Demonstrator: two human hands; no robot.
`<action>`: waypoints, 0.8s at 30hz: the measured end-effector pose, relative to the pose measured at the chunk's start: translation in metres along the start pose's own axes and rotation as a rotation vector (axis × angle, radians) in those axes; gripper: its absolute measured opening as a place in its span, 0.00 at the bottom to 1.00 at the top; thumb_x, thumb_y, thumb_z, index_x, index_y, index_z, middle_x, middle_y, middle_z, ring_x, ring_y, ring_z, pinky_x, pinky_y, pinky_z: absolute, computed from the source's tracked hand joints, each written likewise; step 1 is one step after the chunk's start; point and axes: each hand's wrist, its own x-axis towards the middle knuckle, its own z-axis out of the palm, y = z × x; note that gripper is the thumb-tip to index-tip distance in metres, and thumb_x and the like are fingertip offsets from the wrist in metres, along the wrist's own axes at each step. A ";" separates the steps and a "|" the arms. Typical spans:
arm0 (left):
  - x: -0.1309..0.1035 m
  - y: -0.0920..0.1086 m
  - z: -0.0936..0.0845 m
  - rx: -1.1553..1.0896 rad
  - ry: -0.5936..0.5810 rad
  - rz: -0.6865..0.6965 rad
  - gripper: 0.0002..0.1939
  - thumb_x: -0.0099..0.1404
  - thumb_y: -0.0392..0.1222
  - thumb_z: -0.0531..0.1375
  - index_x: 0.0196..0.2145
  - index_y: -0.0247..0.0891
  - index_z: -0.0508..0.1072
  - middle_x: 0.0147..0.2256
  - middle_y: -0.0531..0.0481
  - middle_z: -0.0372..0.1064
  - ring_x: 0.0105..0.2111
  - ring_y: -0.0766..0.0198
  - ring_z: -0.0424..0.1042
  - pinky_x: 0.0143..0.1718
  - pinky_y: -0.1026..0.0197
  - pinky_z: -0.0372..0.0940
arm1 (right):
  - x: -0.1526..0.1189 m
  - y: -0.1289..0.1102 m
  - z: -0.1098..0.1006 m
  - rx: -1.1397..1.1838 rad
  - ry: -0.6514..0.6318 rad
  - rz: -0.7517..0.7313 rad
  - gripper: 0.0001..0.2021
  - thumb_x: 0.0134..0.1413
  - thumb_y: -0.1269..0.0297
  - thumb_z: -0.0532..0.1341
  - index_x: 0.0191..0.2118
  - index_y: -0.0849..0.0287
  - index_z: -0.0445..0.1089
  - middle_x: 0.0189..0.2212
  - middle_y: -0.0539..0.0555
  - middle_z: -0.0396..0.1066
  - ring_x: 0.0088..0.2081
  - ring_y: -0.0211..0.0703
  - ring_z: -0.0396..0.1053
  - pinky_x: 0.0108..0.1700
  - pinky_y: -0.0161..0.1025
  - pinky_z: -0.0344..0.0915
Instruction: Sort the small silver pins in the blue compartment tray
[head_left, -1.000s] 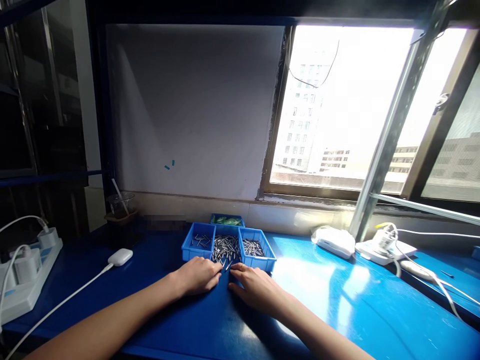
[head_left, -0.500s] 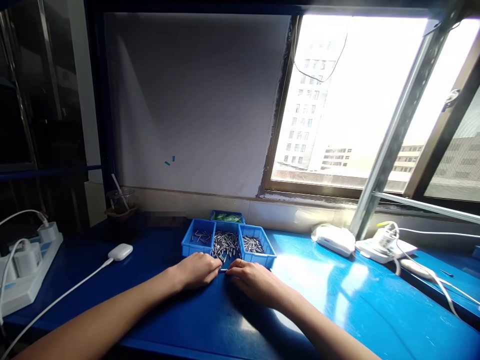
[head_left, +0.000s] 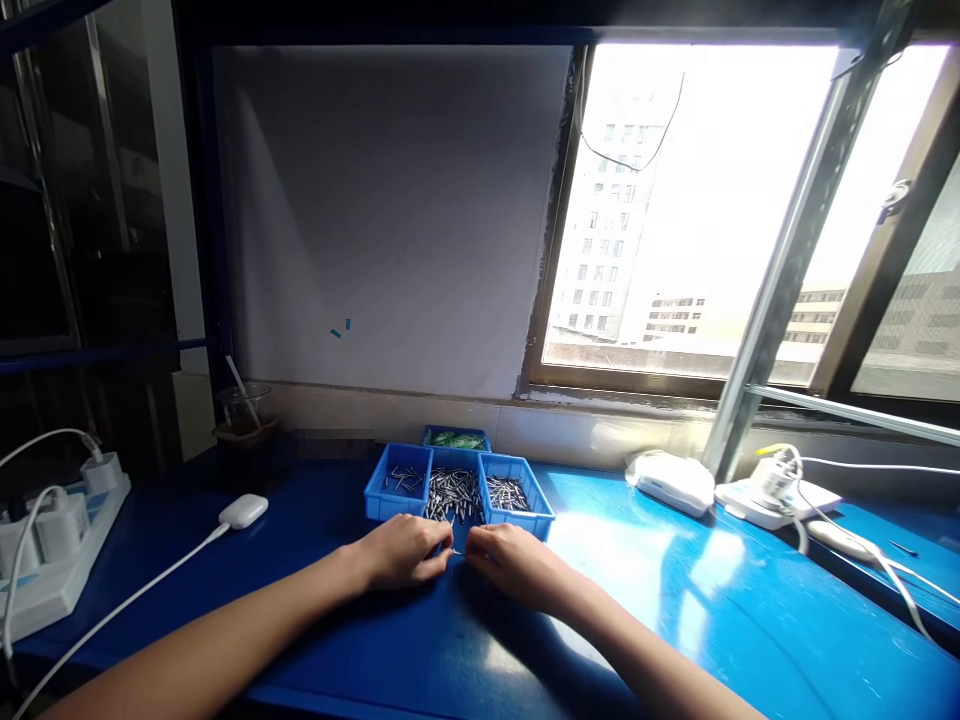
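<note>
My left hand [head_left: 411, 551] and my right hand [head_left: 504, 560] meet in front of the blue bins, fingers pinched. Between their fingertips is a small thin metal piece [head_left: 458, 553], one end at each hand. Just behind them, a heap of dark metal pieces [head_left: 454, 492] fills the middle space. The left blue bin [head_left: 393, 505] holds several thin pieces, while the right blue bin [head_left: 527, 519] has a denser pile of metal pieces. A smaller blue bin [head_left: 457, 431] with green contents stands at the back.
A white case [head_left: 244, 511] on a cable and a power strip [head_left: 60, 560] lie left. A drink cup [head_left: 246, 420] stands back left. On the right are a white packet [head_left: 670, 483], another power strip [head_left: 780, 500] and cables on the blue table [head_left: 420, 660].
My hands have moved slightly nearer to me, with a small gap between their fingertips. The camera view has shifted slightly.
</note>
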 end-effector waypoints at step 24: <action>-0.001 0.000 -0.006 -0.038 -0.010 0.054 0.10 0.68 0.40 0.50 0.33 0.38 0.69 0.33 0.50 0.73 0.32 0.60 0.72 0.30 0.65 0.59 | -0.004 -0.007 -0.011 0.176 0.119 -0.111 0.11 0.63 0.64 0.50 0.35 0.60 0.68 0.29 0.53 0.72 0.30 0.40 0.68 0.32 0.35 0.59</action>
